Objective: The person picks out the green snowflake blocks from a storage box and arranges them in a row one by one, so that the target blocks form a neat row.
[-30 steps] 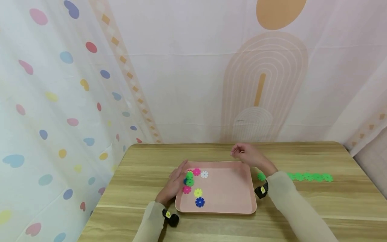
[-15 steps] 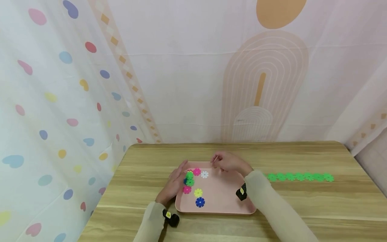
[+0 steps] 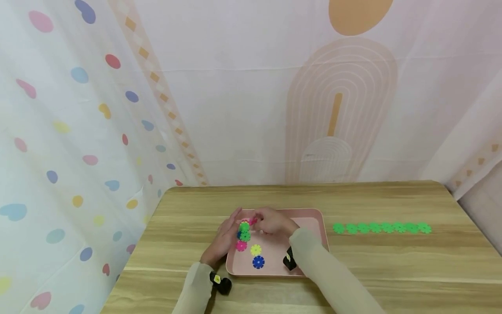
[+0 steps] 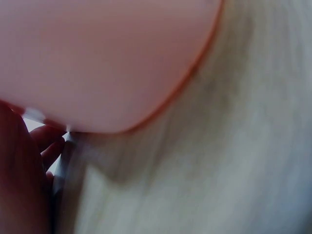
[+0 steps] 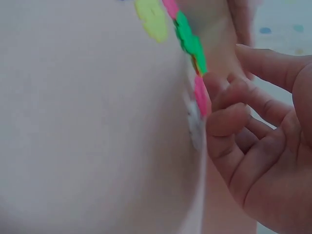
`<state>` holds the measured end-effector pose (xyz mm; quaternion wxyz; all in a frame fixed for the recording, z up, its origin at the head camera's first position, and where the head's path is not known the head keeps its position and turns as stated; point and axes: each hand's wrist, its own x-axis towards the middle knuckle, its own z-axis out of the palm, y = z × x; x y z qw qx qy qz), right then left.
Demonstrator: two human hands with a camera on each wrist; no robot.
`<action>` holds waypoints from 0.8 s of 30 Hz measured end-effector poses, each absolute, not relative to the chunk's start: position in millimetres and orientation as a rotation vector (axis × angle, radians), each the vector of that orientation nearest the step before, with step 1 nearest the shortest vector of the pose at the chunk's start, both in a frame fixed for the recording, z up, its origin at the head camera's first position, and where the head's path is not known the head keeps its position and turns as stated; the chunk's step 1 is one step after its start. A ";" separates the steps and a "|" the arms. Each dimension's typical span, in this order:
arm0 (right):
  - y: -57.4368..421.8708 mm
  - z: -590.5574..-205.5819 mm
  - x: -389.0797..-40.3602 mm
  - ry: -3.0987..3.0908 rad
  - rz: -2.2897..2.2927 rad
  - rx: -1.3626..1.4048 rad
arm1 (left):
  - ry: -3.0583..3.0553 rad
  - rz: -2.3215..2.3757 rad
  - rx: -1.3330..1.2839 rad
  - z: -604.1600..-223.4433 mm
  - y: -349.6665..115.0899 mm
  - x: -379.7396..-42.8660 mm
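My left hand (image 3: 224,237), fingers extended, rests along the left rim of a pink tray (image 3: 313,212). My right hand (image 3: 271,220) reaches into the tray's back left part. Its fingertips are at a pink snowflake disc (image 5: 200,95), with a gap between thumb and forefinger in the right wrist view. A white disc (image 5: 194,126) lies just beside it, hidden by the hand in the head view. Green discs (image 3: 245,236) overlap near my left fingers. Another pink disc (image 3: 241,246), a yellow disc (image 3: 256,250) and a dark blue disc (image 3: 258,262) lie nearer the front.
Several green discs form a straight row (image 3: 381,228) on the wooden table (image 3: 376,266), right of the tray. A patterned cloth (image 3: 243,109) hangs behind the table, and a spotted cloth (image 3: 70,174) hangs at the left.
My right hand has moved left from behind the tray's right corner to the pink disc at the back left, uncovering the green row. The left hand has stayed at the rim.
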<state>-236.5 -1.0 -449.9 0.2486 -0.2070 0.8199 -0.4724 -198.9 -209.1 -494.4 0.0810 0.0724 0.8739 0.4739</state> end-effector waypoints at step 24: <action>-28.7 -476.2 -232.3 2.494 -1.304 -0.555 | 2.602 1.431 0.217 -494.2 -208.1 -199.5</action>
